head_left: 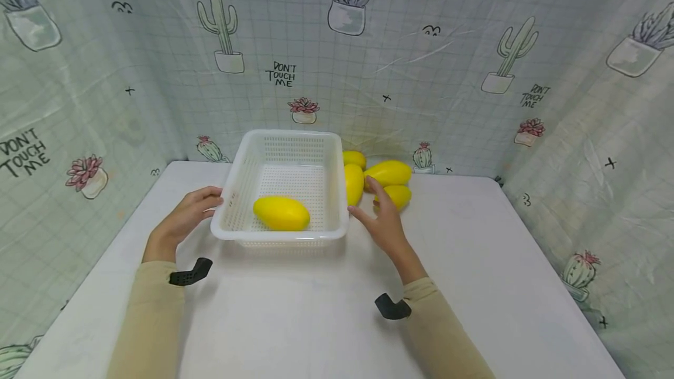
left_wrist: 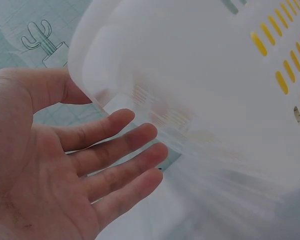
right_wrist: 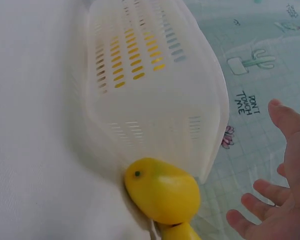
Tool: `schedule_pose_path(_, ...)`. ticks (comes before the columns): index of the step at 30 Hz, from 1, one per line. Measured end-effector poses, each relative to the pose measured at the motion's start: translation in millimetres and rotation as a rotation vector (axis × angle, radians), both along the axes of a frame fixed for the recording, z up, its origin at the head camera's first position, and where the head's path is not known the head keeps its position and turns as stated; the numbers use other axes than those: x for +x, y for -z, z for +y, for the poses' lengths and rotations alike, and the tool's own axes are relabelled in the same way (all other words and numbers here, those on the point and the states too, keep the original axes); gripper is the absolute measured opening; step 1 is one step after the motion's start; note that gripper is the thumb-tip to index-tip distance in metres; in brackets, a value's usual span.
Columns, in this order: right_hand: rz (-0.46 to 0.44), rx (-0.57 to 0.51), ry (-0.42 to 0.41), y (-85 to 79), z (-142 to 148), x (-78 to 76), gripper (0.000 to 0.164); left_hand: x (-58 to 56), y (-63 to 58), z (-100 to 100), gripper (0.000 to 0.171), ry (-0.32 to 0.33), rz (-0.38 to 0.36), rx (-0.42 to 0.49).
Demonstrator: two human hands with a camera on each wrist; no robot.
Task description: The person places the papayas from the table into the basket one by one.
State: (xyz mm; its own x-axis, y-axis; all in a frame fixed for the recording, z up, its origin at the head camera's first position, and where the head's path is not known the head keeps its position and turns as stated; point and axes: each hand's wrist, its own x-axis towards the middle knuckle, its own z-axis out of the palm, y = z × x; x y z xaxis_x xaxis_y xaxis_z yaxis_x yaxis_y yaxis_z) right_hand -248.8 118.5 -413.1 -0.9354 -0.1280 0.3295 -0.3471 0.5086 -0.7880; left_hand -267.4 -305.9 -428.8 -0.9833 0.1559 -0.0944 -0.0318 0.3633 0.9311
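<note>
A white basket (head_left: 279,235) sits on the counter (head_left: 295,320), its mouth facing up and its sides running away from the person, slightly skewed. Inside, near the front wall, a yellow fruit (head_left: 281,213) lies on its side, long axis roughly left to right, the right end slightly nearer the person.

The left grip (head_left: 184,215) is at the basket's left rim, fingers straight and spread, closed around nothing; whether the fingertips touch is unclear. The right grip (head_left: 383,221) is beyond the opposite side, fingers loosely spread and holding nothing, its thumb near the rim. The fruit in the basket lies between the two.

Four more yellow fruits (head_left: 389,173) cluster right of the basket, near the right grip; the one along the basket's wall points away from the person.
</note>
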Motion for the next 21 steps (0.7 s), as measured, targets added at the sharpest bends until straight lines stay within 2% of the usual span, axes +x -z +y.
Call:
schedule_pose_path(13,0.014,-0.009,0.033,7.5,10.0,-1.9,0.074,-0.5,0.6,-0.5,0.050,-0.002,0.011,-0.011)
schedule_pose_path(21,0.006,0.021,0.125,9.2,17.0,-4.1,0.072,-0.4,-0.4,-1.4,0.049,0.009,0.014,0.006)
